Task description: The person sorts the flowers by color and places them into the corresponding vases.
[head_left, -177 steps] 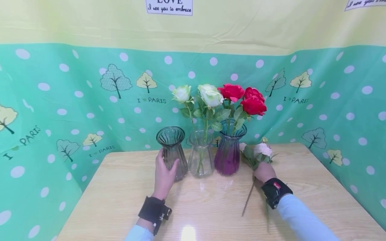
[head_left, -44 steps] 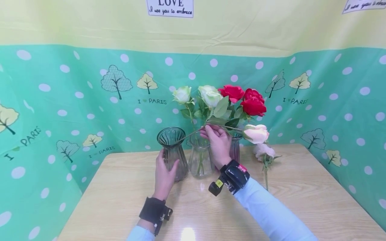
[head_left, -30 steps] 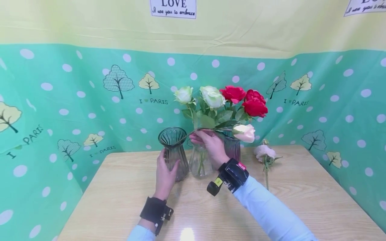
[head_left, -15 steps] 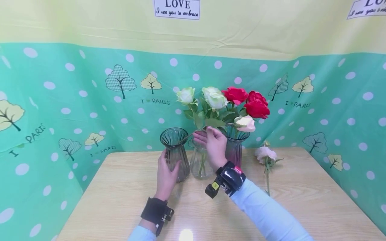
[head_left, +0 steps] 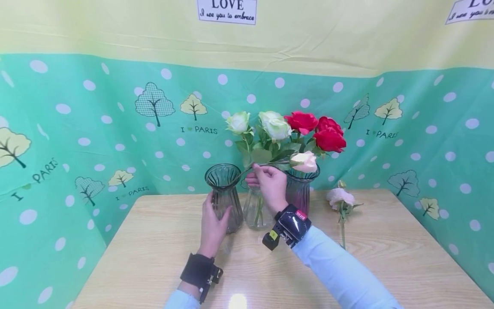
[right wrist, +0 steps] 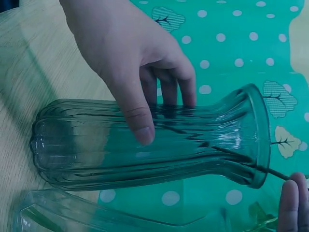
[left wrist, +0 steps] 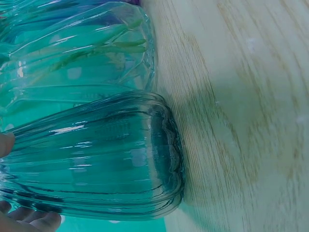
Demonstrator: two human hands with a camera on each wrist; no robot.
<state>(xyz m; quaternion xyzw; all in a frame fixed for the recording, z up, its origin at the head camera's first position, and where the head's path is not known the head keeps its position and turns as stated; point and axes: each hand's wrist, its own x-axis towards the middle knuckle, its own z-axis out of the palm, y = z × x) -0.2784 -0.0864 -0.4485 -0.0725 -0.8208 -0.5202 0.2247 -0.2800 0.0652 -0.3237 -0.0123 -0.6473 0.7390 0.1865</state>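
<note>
My left hand (head_left: 213,225) grips the smoky grey-green glass vase (head_left: 229,205) around its side; the vase stands upright on the table. In the right wrist view its thumb and fingers lie on either side of the glass. My right hand (head_left: 272,189) pinches the stem of a pale pink-white rose (head_left: 304,162) above the clear vase (head_left: 257,214). The rose lies nearly level, bloom to the right. Its lower stem (right wrist: 231,152) slants through the mouth into the smoky vase. In the left wrist view that vase (left wrist: 96,154) shows its ribbed base.
Two white-green roses (head_left: 275,125) stand in the clear vase. Red roses (head_left: 329,135) stand in the purple-tinted vase (head_left: 299,195) to its right. Another pale pink rose (head_left: 340,197) lies on the wooden table (head_left: 386,257). A green curtain (head_left: 115,163) hangs behind.
My right hand has lifted one pink rose from the table and carried it left; its stem end is now inside the smoky vase. Lately hand and bloom moved slightly left. My left hand kept its grip.
</note>
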